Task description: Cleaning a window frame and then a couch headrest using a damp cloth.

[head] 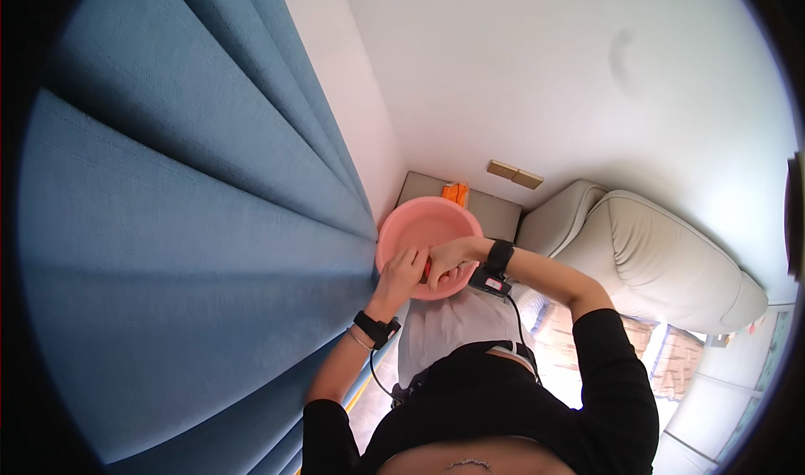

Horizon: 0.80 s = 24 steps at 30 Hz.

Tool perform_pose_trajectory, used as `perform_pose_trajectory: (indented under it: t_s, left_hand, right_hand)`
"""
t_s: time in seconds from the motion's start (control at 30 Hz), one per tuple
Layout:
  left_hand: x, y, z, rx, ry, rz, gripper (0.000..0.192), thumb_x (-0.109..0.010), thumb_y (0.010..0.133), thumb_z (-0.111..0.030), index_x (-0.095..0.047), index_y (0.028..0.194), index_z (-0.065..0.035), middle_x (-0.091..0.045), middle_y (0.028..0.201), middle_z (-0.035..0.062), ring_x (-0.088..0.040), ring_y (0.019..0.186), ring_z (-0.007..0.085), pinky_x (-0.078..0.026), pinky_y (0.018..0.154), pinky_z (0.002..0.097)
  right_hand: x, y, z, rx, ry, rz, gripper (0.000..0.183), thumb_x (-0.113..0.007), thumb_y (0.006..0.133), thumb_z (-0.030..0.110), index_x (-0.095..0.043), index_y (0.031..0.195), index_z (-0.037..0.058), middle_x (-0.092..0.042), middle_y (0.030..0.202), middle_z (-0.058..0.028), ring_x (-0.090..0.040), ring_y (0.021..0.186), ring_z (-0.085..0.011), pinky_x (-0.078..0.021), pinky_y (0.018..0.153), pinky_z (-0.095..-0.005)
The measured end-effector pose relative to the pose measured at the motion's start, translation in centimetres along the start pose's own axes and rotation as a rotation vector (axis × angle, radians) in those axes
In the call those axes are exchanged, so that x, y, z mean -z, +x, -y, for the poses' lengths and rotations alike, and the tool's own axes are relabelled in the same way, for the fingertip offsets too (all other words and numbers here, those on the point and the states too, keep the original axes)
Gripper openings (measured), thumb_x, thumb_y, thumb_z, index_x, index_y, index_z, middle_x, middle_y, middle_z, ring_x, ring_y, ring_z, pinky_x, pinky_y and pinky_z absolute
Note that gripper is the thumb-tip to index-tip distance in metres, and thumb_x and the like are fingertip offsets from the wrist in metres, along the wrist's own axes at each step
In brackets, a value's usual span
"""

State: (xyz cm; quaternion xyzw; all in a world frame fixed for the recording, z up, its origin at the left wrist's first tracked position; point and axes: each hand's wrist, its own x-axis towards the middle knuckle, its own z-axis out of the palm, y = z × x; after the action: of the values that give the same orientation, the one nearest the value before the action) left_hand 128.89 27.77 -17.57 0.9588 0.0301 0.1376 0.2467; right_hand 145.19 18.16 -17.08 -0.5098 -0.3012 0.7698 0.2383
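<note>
Over a pink plastic basin (415, 214), my two hands meet close together. Between them shows a small red object (427, 270), mostly covered by fingers, so its kind cannot be told. My left hand (397, 276) grips it from the left with bent fingers. From the other side my right hand (448, 260) curls around it, knuckles up and wrist bent. Both hands are above the near half of the basin. The basin's visible inside is pale pink, and whether it holds water is unclear.
Under the basin is a grey-topped cabinet (497, 216), with an orange packet (455, 193) behind the basin. A blue curtain (207, 223) hangs close on the left. A beige sofa (654, 255) stands right, below wall sockets (515, 174). Cables run from my black wrist straps (500, 258).
</note>
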Motion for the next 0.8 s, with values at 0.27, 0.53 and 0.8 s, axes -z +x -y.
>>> perform_pose_trajectory:
  t_s: [0.27, 0.53, 0.8]
  left_hand:
    - [-1.9, 0.1, 1.0, 0.185, 0.159, 0.02, 0.022, -0.065, 0.071, -0.005, -0.053, 0.089, -0.0034, -0.057, 0.08, 0.0171, -0.061, 0.076, 0.0354, -0.052, 0.064, 0.0415]
    - [-3.4, 0.5, 3.2, 0.303, 0.155, 0.171, 0.012, -0.063, 0.07, -0.005, -0.059, 0.08, -0.0023, -0.062, 0.072, 0.0218, -0.063, 0.072, 0.0388, -0.052, 0.062, 0.0452]
    - [-5.0, 0.0, 4.9, 0.476, -0.006, 0.183, 0.012, -0.064, 0.07, -0.01, -0.066, 0.079, -0.0014, -0.063, 0.078, 0.0234, -0.062, 0.076, 0.0412, -0.05, 0.07, 0.0469]
  right_hand:
    - [-2.6, 1.0, 0.3, 0.138, -0.642, -0.539, 0.027, -0.07, 0.067, 0.023, -0.059, 0.083, 0.0039, -0.061, 0.068, -0.013, -0.06, 0.059, -0.0265, -0.0464, 0.052, -0.0374]
    - [-2.8, 4.2, -1.9, 0.237, -0.93, -0.81, 0.024, -0.058, 0.072, 0.025, -0.064, 0.084, 0.0045, -0.065, 0.077, -0.0196, -0.063, 0.074, -0.0386, -0.0494, 0.068, -0.0466]
    - [-1.5, 5.3, -1.8, 0.25, -1.088, -0.769, 0.018, -0.061, 0.069, 0.023, -0.064, 0.076, 0.0075, -0.065, 0.074, -0.0153, -0.062, 0.07, -0.0354, -0.0485, 0.063, -0.0455]
